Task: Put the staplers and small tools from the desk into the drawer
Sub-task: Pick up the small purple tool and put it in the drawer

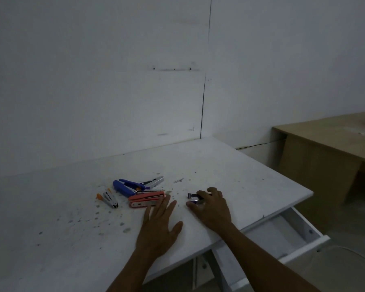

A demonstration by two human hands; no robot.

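The left hand (159,224) lies flat and spread on the surface (230,171), fingertips touching the pink stapler (146,199); the right hand (212,205) curls over a small dark, shiny stapler (193,198), fingers closing on it near the right edge. The pink stapler lies crosswise, long axis left to right. Behind it a blue stapler (124,187) slants toward the far left, and an orange-handled staple remover (110,199) sits left. The white drawer (299,230) stands open below the right edge.
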